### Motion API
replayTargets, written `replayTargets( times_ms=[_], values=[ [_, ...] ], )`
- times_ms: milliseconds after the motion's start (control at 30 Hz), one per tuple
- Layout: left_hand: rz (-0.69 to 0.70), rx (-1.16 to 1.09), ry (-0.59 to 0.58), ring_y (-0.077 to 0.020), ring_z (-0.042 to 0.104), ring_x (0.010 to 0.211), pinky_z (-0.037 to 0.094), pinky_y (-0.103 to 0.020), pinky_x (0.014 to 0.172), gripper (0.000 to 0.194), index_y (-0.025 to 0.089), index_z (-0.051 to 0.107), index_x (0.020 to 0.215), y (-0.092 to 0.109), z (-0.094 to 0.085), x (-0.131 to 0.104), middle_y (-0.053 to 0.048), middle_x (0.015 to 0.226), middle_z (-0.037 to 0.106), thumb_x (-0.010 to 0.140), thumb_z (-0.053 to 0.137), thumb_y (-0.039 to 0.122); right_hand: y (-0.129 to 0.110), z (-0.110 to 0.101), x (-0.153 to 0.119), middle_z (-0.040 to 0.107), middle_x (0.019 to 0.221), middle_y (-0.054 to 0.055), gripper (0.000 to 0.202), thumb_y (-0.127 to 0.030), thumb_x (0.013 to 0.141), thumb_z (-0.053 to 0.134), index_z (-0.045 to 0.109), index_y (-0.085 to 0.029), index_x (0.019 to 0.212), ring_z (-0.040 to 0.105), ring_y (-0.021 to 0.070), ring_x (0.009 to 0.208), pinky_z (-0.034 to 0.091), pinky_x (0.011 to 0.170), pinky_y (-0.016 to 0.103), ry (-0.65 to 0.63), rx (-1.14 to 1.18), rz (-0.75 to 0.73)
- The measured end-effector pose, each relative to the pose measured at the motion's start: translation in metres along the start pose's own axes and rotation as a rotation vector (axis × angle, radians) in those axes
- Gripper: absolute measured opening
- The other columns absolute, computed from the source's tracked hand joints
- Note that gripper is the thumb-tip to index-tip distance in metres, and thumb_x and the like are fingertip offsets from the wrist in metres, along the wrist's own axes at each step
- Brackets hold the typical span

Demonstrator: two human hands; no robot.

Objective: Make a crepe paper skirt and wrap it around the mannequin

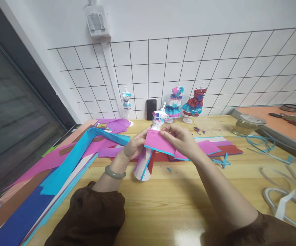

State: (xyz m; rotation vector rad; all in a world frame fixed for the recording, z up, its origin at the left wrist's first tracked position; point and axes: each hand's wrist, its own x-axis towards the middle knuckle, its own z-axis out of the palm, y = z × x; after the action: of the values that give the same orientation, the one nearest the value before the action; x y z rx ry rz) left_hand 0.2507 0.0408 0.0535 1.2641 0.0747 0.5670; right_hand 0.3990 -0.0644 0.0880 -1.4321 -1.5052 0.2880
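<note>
A miniature dress form stands in front of me, its bodice covered with white, pink and blue scraps. Pink crepe paper with a blue edge hangs from its waist like a skirt panel. My right hand pinches the top right of this paper between thumb and fingers. From the left side, my left hand closes around the form's waist and the paper's edge, its fingers partly hidden behind. Below, strips of lilac, white and red paper hang down over the round white base.
Three dressed forms, one left, one centre, one right, stand by the wall near a phone. Crepe sheets cover the left side. At right lie a tape roll, blue ribbon and white coil.
</note>
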Motion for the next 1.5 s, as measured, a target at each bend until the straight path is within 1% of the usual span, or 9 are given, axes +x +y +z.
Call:
replayTargets(
  times_ms=[333,400,467,567,700,833,1067,1267,1500],
  values=[
    [-0.004,-0.128,-0.017,-0.0226,0.054,0.101,0.036,-0.032,0.090,0.046,0.017,0.056,0.112,0.001,0.002,0.000,-0.004,0.103,0.063,0.066,0.052,0.010,-0.001,0.004,0.000,0.053,0.071,0.001,0.018,-0.034,0.083,0.050,0.053,-0.017,0.076,0.046,0.0110,0.063,0.037,0.056,0.022,0.004,0.045,-0.009],
    [-0.022,-0.180,-0.018,-0.0233,0.055,0.099,0.037,-0.033,0.089,0.040,0.015,0.057,0.109,0.002,0.003,0.000,-0.005,0.100,0.064,0.070,0.053,0.017,0.000,0.005,-0.001,0.054,0.072,0.001,0.018,-0.034,0.083,0.050,0.054,-0.018,0.077,0.047,0.0114,0.064,0.037,0.056,0.023,0.008,0.040,-0.013],
    [-0.054,-0.221,-0.020,-0.0247,0.055,0.099,0.038,-0.035,0.087,0.036,0.014,0.058,0.107,0.004,0.006,0.000,-0.007,0.098,0.064,0.076,0.051,0.032,0.001,0.005,0.000,0.055,0.072,0.001,0.018,-0.034,0.083,0.050,0.054,-0.018,0.076,0.048,0.0116,0.064,0.037,0.056,0.023,0.025,0.028,-0.017],
    [-0.062,-0.202,-0.016,-0.0249,0.055,0.098,0.039,-0.034,0.085,0.045,0.015,0.059,0.105,0.005,0.009,0.000,-0.008,0.096,0.065,0.077,0.050,0.049,0.002,0.005,0.000,0.056,0.071,0.001,0.017,-0.034,0.082,0.051,0.054,-0.018,0.076,0.048,0.0117,0.063,0.037,0.057,0.023,0.051,0.002,-0.024],
    [-0.023,-0.087,-0.027,-0.0202,0.058,0.088,0.042,-0.029,0.076,0.041,0.016,0.056,0.109,0.004,0.010,-0.002,-0.008,0.097,0.063,0.072,0.063,0.033,0.002,0.005,0.000,0.057,0.072,0.001,0.017,-0.033,0.082,0.051,0.055,-0.018,0.077,0.050,0.0122,0.066,0.038,0.061,0.024,0.052,-0.017,-0.041],
    [-0.055,-0.031,-0.017,-0.0151,0.058,0.077,0.042,-0.025,0.070,0.041,0.017,0.055,0.110,0.003,0.009,-0.003,-0.006,0.094,0.063,0.070,0.065,0.020,0.001,0.006,0.000,0.057,0.070,0.001,0.017,-0.033,0.082,0.051,0.054,-0.018,0.075,0.050,0.0117,0.064,0.038,0.059,0.023,0.058,-0.020,-0.046],
    [-0.068,-0.021,0.003,-0.0122,0.057,0.070,0.043,-0.023,0.067,0.038,0.016,0.057,0.106,0.004,0.009,-0.002,-0.004,0.086,0.063,0.069,0.065,0.017,0.000,0.005,0.000,0.056,0.069,0.001,0.017,-0.031,0.083,0.049,0.055,-0.018,0.076,0.049,0.0113,0.063,0.038,0.057,0.023,0.029,-0.022,-0.053],
    [-0.050,-0.039,-0.002,-0.0126,0.057,0.066,0.044,-0.024,0.064,0.029,0.015,0.059,0.099,0.003,0.010,-0.003,-0.003,0.080,0.063,0.071,0.063,0.018,0.002,0.007,0.000,0.056,0.070,0.001,0.016,-0.030,0.083,0.050,0.056,-0.018,0.076,0.049,0.0108,0.063,0.039,0.058,0.023,0.044,-0.002,-0.067],
    [-0.059,-0.070,0.010,-0.0121,0.058,0.065,0.044,-0.024,0.064,0.027,0.014,0.059,0.096,0.004,0.010,-0.003,-0.003,0.078,0.063,0.070,0.065,0.019,0.003,0.007,0.000,0.057,0.072,0.001,0.014,-0.030,0.083,0.050,0.056,-0.017,0.079,0.051,0.0118,0.066,0.040,0.060,0.024,0.063,0.014,-0.094]
  ],
)
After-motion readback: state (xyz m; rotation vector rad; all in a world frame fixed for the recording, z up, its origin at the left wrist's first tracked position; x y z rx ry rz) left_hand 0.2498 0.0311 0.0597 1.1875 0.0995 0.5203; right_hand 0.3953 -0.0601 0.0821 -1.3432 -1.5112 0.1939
